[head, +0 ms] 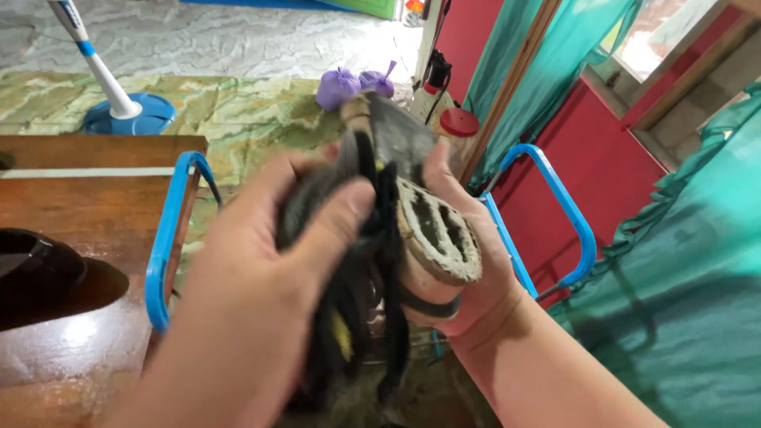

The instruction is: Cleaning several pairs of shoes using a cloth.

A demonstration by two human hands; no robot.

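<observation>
Your left hand (pixel 273 238) and right hand (pixel 464 269) both clench dirty sandal (pixel 412 214), raised mid-air between blue chair arms (pixel 170 230), right of wet table (pixel 71 333). Risks: dangling black straps (pixel 372 317) snagging on chair arm; caked sole slipping from grip; view blurred.

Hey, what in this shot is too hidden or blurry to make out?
Head view only:
- The dark strappy footwear: motion blur, and the left hand covers one side.
- Right hand: its fingers are hidden behind the worn sole.
- Dark object on the wooden table: cut off by the left edge.
- Blue-framed stand: mostly behind the arms.
</observation>
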